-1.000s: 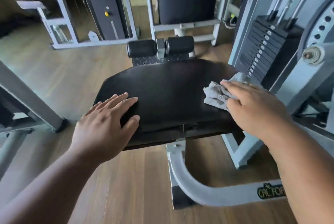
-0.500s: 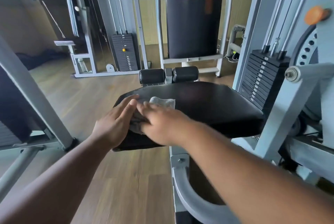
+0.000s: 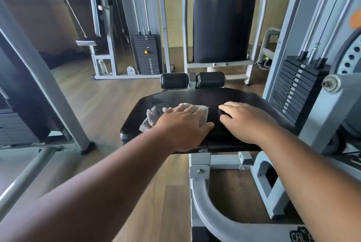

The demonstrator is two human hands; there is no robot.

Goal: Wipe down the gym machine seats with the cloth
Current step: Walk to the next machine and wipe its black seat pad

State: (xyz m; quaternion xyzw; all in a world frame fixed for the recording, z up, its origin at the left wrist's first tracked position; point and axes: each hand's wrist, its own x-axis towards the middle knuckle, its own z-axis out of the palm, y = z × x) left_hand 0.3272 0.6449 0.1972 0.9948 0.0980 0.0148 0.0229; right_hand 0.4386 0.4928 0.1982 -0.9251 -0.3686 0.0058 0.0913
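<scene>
Left hand (image 3: 182, 124) lies flat, fingers straight, pressing the cloth (image 3: 154, 115); right hand (image 3: 248, 122) rests flat, just beside it.

Black padded seat (image 3: 242, 97), glossy, lying flat on a grey frame, near edge facing the camera. Crumpled grey cloth (image 3: 154, 116) bunched on the seat's left part, spilling toward the left edge, partly covered by a flat left hand (image 3: 183, 124). Right hand (image 3: 248, 120) resting palm-down on the seat's middle.
</scene>
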